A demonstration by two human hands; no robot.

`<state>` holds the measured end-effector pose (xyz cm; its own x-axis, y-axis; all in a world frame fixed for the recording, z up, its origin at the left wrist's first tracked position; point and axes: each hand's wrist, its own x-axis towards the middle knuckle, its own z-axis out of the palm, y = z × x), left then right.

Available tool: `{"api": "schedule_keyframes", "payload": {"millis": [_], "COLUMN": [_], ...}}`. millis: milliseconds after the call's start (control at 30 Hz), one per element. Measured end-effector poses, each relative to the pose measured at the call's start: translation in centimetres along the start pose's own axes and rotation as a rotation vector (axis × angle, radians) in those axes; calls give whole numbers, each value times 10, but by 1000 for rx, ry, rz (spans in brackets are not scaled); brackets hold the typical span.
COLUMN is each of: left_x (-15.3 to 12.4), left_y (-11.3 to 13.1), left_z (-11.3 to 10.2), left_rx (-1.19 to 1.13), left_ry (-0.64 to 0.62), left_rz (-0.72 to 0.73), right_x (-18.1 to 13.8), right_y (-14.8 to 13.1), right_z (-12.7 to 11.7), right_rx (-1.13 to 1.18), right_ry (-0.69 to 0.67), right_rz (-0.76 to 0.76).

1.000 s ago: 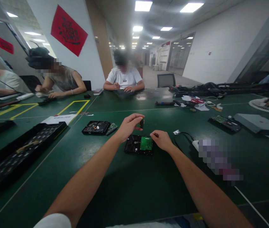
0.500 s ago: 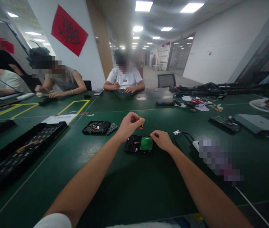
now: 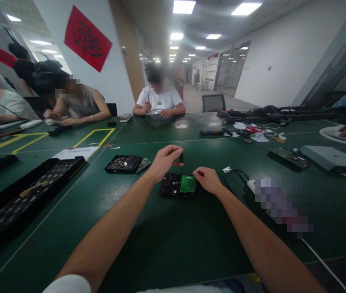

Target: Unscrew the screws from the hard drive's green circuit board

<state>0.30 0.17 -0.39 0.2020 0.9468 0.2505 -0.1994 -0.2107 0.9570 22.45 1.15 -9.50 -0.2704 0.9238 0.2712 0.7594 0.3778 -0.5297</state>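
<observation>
Hard drive [image 3: 170,184] beside right hand [image 3: 207,179], small white label [image 3: 175,191] illegible

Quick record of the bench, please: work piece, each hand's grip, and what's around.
Work piece: black drive on the green table
Board: green circuit board facing up, drive's right side
Left-hand grip: holds small dark-and-yellow object
Right-hand grip: pinched at drive's right edge; contents hidden
To the left: second black unit, loose circuit board
To the right: grey box
</observation>
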Motion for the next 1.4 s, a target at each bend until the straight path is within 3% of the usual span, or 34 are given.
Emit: {"api": "schedule_keyframes", "payload": {"millis": [200,433,567,967,1233,1400], "left_x": [1,-2,-2,0,-1,-3], "left_y": [-6,1,1,-8,-3,-3], "left_z": [1,2,1,-1,1,2], "left_rx": [149,179,168,309,217,70], "left_ry": [124,-51,-77,87,-99,-120], "left_rz": [50,92,76,107,96,52], "right_x": [0,0,0,0,0,-1], "right_y": [-2,-6,-6,-2,-5,-6], "right_z": [-1,-3,-4,0,-3,-3], "right_rx": [17,12,23,47,33,36], "right_ry": [-6,-15,-20,-9,-21,-14], "right_rz": [18,30,20,13,31,28]}}
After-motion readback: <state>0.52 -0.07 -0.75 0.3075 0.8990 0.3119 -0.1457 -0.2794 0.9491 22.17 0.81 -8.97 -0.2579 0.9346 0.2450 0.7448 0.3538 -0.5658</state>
